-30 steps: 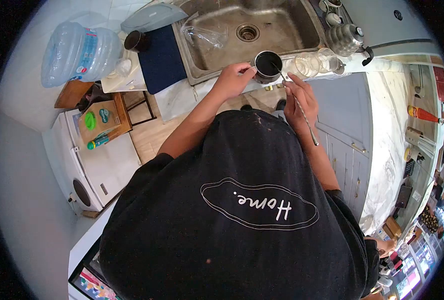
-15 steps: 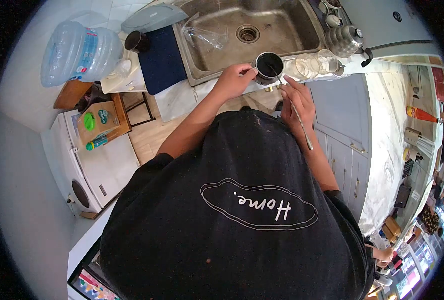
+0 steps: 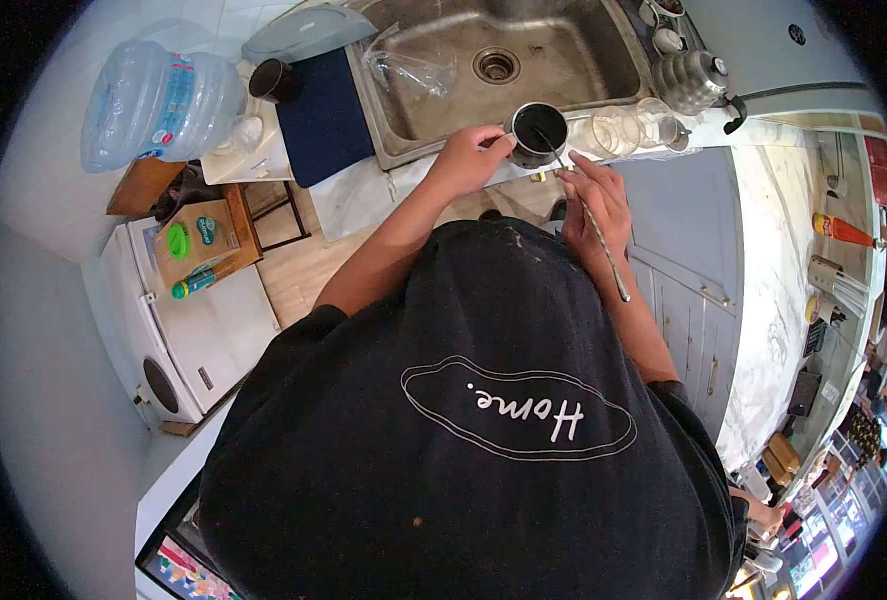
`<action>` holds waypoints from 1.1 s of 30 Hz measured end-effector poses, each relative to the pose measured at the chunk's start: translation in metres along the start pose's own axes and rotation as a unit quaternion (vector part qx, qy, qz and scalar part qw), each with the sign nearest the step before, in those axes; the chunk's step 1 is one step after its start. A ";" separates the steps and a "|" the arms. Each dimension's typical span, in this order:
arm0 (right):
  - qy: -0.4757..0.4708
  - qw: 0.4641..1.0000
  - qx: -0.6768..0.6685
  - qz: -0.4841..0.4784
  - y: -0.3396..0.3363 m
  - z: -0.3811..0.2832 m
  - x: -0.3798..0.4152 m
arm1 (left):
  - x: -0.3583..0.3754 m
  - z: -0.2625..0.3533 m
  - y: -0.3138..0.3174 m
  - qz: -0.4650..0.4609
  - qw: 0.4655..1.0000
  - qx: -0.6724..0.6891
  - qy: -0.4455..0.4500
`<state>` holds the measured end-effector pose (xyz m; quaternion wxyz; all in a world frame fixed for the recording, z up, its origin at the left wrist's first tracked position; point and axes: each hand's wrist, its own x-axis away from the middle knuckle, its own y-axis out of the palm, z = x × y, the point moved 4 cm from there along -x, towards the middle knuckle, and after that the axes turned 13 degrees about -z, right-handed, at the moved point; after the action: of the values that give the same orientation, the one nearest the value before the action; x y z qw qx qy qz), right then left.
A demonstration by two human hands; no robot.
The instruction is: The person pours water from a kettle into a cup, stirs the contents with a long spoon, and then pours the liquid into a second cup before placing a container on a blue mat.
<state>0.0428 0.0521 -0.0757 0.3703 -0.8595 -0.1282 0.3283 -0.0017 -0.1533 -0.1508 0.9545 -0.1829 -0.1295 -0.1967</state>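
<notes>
At the front edge of the stainless steel sink (image 3: 434, 95), on the pale surface (image 3: 364, 195): one small dark round metal pot (image 3: 537, 130), upright, dark inside. My left hand (image 3: 469, 160) is closed around the pot's side, fingers touching its rim. My right hand (image 3: 594, 195) is pinched on one long thin metal stirring spoon (image 3: 589, 215); its far end dips inside the pot, its handle runs back across my hand toward my black shirt (image 3: 474, 420).

Just beside the pot, to its right: clear glass jars (image 3: 619, 128), lying along the surface edge. Beyond them: one ribbed metal kettle (image 3: 692, 78). Left of the sink: one dark blue mat (image 3: 322, 115), one dark mug (image 3: 269, 80) at its corner, one large clear plastic water bottle (image 3: 159, 105) lying well apart.
</notes>
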 end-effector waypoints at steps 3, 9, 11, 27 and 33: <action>-0.006 1.000 -0.001 0.002 0.001 0.003 0.002 | -0.001 -0.001 0.001 -0.002 1.000 0.005 0.005; 0.004 1.000 -0.009 0.001 -0.002 0.000 0.000 | 0.000 0.000 0.000 -0.003 1.000 0.009 -0.003; 0.009 1.000 -0.011 -0.002 -0.002 0.000 0.001 | 0.001 0.004 0.000 -0.005 1.000 0.008 -0.013; 0.026 1.000 -0.014 0.003 -0.004 0.005 0.005 | 0.000 -0.002 0.002 -0.002 1.000 0.017 -0.006; 0.042 0.999 0.005 0.017 -0.006 0.014 0.008 | 0.000 -0.004 0.002 -0.009 1.000 0.012 -0.023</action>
<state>0.0399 0.0679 -0.0818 0.3742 -0.8727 -0.0962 0.2985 -0.0004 -0.1527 -0.1553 0.9516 -0.1744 -0.1559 -0.1991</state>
